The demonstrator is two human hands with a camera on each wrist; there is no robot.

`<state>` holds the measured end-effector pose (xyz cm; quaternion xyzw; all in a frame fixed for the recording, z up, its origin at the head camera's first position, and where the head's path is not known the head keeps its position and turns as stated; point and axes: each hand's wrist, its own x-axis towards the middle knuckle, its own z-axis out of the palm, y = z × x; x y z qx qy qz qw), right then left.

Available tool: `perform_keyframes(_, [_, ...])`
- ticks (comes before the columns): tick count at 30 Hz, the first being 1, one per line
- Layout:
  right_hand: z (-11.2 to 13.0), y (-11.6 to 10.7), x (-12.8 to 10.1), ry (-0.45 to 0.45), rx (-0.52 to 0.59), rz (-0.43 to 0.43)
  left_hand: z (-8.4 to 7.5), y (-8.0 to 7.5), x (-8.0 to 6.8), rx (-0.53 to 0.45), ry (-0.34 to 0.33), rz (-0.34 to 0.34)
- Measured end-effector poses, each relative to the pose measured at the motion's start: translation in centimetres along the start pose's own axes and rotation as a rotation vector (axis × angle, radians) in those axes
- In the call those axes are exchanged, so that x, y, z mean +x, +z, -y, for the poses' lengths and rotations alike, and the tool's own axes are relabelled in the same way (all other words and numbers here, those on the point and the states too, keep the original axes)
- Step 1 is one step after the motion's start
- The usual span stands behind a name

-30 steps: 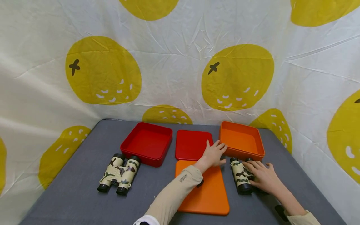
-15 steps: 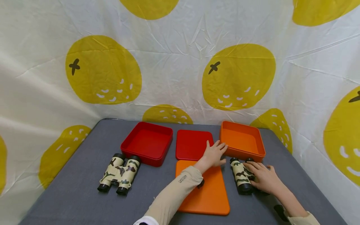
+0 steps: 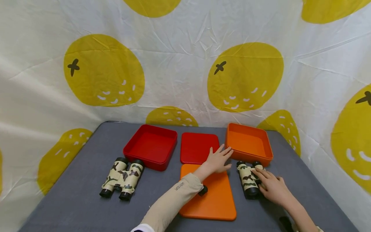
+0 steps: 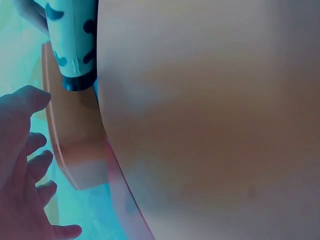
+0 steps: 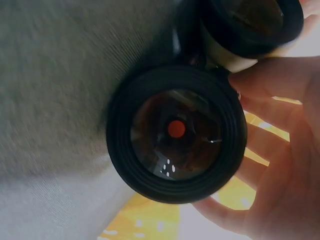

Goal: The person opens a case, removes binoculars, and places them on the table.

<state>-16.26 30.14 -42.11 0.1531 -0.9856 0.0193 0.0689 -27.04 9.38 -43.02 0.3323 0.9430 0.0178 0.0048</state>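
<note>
My left hand [image 3: 215, 162] reaches over the flat orange lid [image 3: 213, 204] with its fingers spread. Its fingertips are at the near left corner of the open orange box [image 3: 250, 141]; whether they touch it I cannot tell. In the left wrist view this hand [image 4: 22, 170] holds nothing. My right hand [image 3: 273, 188] lies over the right barrel of a pair of camouflage binoculars [image 3: 247, 178], which rest on the table in front of the orange box. In the right wrist view its fingers curl round that barrel of the binoculars [image 5: 117, 150], with the thumb between both barrels.
A second pair of camouflage binoculars [image 3: 123, 180] lies at the left, before an open red box [image 3: 150, 141]. A red lid [image 3: 198, 146] lies between the boxes, behind the orange lid. A white cloth [image 3: 176, 77] with yellow fruit prints hangs behind the grey table [image 3: 72, 199].
My right hand has slid slightly toward me along the binoculars, baring more of the right barrel's far end. The left hand keeps nearly the same place. The view has shifted a little.
</note>
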Motion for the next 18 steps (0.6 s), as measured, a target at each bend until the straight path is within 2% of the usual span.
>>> perform_keyframes(4, [0.2, 0.1, -0.2, 0.023, 0.027, -0.012, 0.2, -0.5, -1.3, -0.024, 0.023, -0.008])
perform_keyframes(12, [1.1, -0.1, -0.2, 0.064, 0.061, -0.05, 0.4, -1.2, -4.1, -0.056, 0.065, -0.099])
perform_keyframes(18, [2.3, -0.3, 0.0, 0.051, 0.072, -0.086, 0.7, -1.9, -6.4, -0.043, 0.099, -0.136])
